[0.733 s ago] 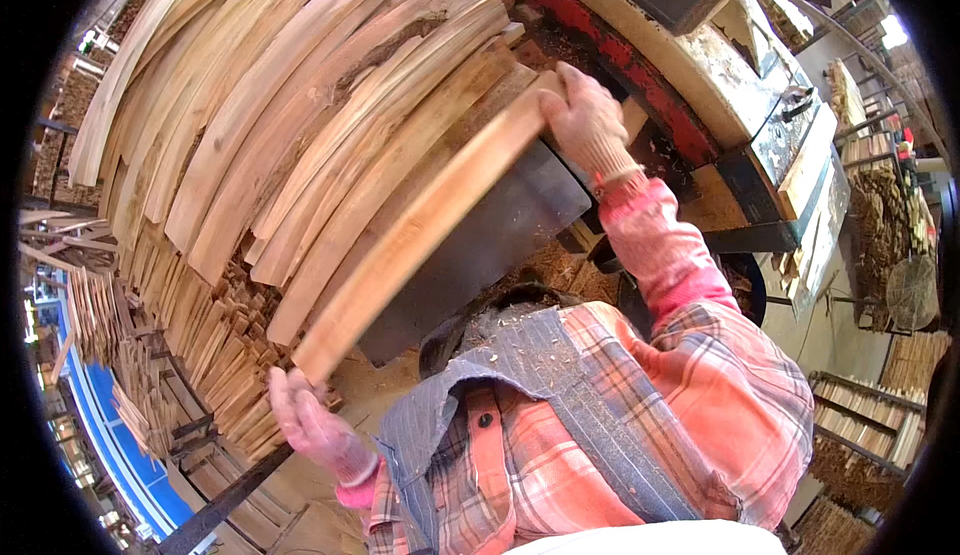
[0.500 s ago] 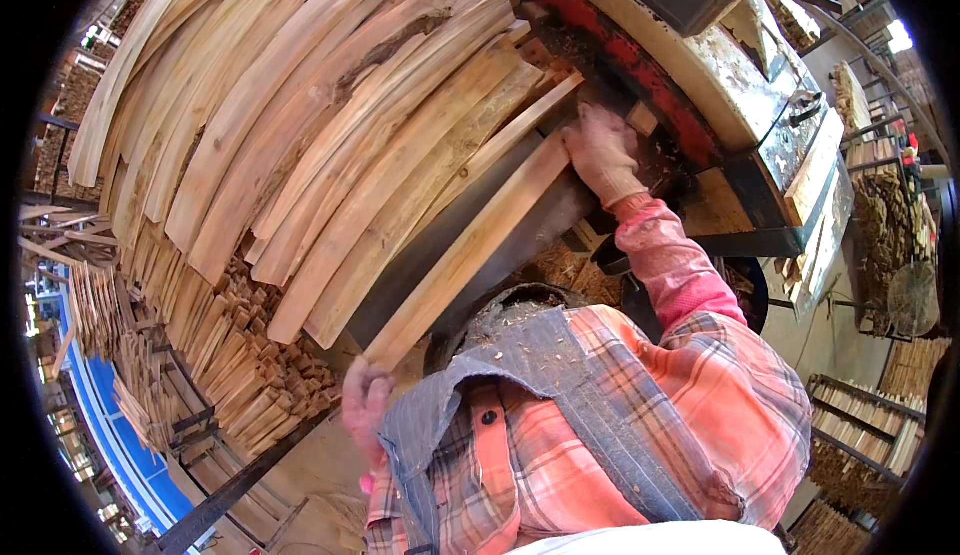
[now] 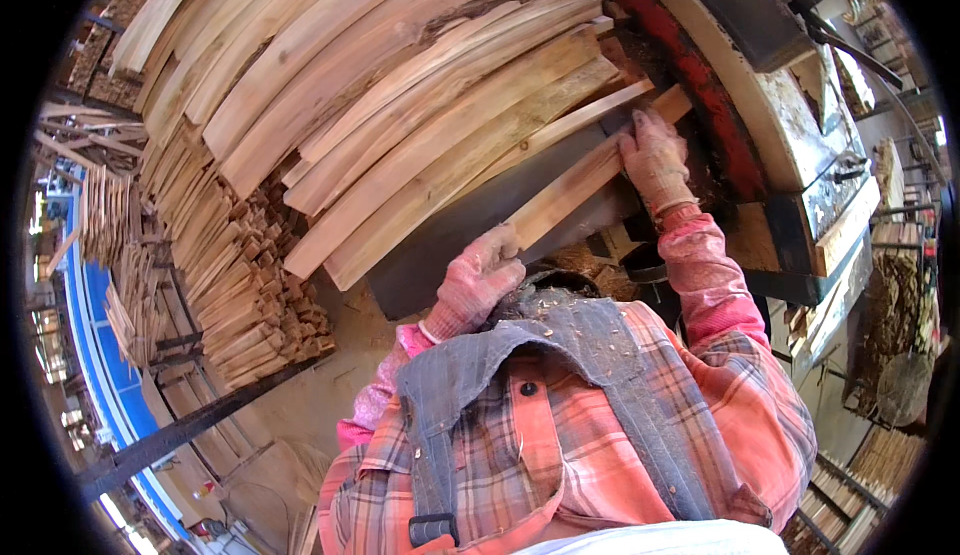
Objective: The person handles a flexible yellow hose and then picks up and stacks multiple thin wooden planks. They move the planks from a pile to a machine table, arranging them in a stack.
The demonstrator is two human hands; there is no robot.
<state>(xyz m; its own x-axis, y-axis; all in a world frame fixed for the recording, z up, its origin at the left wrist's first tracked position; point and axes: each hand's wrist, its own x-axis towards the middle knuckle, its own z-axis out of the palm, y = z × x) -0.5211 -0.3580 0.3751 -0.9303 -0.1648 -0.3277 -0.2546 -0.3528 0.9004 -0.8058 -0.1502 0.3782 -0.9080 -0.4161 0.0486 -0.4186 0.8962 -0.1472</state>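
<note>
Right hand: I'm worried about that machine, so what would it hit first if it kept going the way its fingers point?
Probably the red band of the machine, just past the plank end that the right hand grips; depth is unclear.

wood slats (image 3: 400, 125) on dark bench (image 3: 450, 245)

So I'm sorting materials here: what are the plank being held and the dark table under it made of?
The plank looks like raw, unfinished wood: pale, with visible grain. The dark table seems to be metal, grey and smooth, though that is less certain.
</note>
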